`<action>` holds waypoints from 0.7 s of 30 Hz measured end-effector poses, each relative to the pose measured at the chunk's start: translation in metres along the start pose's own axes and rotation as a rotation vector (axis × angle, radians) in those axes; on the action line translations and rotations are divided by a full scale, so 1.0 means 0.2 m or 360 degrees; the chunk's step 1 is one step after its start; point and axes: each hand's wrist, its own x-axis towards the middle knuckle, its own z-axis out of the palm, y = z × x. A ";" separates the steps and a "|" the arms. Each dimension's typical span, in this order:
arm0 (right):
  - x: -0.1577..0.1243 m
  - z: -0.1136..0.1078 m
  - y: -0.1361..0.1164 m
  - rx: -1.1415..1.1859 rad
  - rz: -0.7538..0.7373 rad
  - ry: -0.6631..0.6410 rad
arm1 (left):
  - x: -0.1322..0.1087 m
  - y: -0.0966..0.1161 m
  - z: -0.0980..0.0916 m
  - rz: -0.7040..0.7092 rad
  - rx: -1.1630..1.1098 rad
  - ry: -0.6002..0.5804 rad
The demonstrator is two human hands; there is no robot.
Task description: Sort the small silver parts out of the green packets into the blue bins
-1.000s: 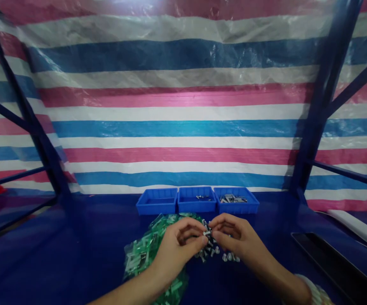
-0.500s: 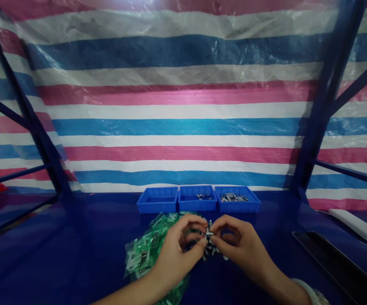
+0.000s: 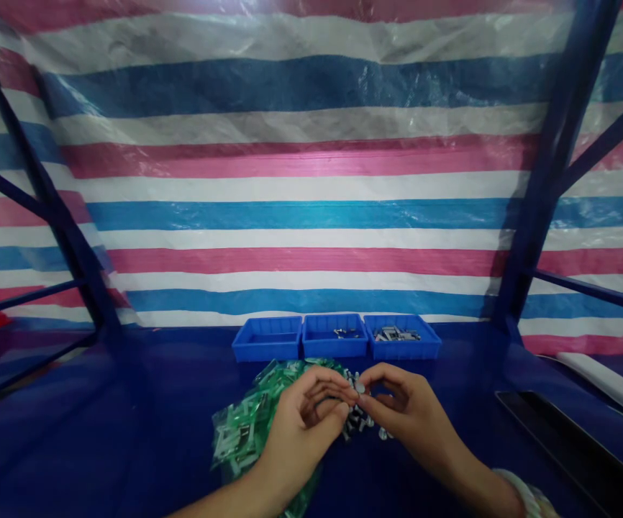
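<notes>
A small shiny metal part with a round flat face (image 3: pixel 360 387) is pinched between the thumb and forefinger of my right hand (image 3: pixel 411 414). My left hand (image 3: pixel 306 417) is closed, its fingers curled together and their tips meeting the right fingertips beside that part. What lies between the left thumb and fingers is hidden. Under and behind the fingertips lies a loose pile of small metal parts (image 3: pixel 383 434), partly covered by my hands. A heap of green-tinted clear plastic bags (image 3: pixel 249 421) with small parts inside sits left of the pile, partly behind my left forearm.
Three blue bins stand in a row behind: the left bin (image 3: pixel 268 350), the middle bin (image 3: pixel 336 348) with a few metal parts, the right bin (image 3: pixel 404 350) with more. A dark flat device (image 3: pixel 565 439) and a white object (image 3: pixel 608 383) lie at right on the blue table (image 3: pixel 128 432).
The metal part has turned, so its round face now shows. The left fingers have drawn closer together; both hands stay in nearly the same place.
</notes>
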 end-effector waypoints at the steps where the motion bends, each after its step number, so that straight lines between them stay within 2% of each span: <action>1: 0.00 0.00 0.00 0.0070 0.0056 -0.0046 | 0.00 0.00 0.00 0.0027 0.0003 -0.0004; 5: 0.01 0.01 0.01 0.0202 0.0130 -0.0167 | 0.01 0.00 0.00 0.0140 0.0055 0.0026; 8: 0.01 0.01 0.01 0.0069 0.0075 -0.0165 | 0.02 -0.01 -0.01 0.0132 0.0225 -0.0007; 13: 0.00 -0.01 -0.01 -0.0610 -0.0439 -0.0107 | 0.02 0.00 0.01 0.0013 0.0504 -0.0037; 16: 0.00 -0.02 -0.03 -0.0739 -0.0617 -0.0050 | 0.03 0.01 0.01 0.0020 0.0550 -0.0041; 19: 0.02 -0.04 -0.03 -0.0738 -0.0639 0.0029 | 0.11 0.01 -0.02 0.0071 0.0596 -0.0059; 21: 0.05 -0.08 -0.02 -0.0700 -0.0584 0.0117 | 0.24 0.00 -0.04 0.0126 0.0714 -0.0050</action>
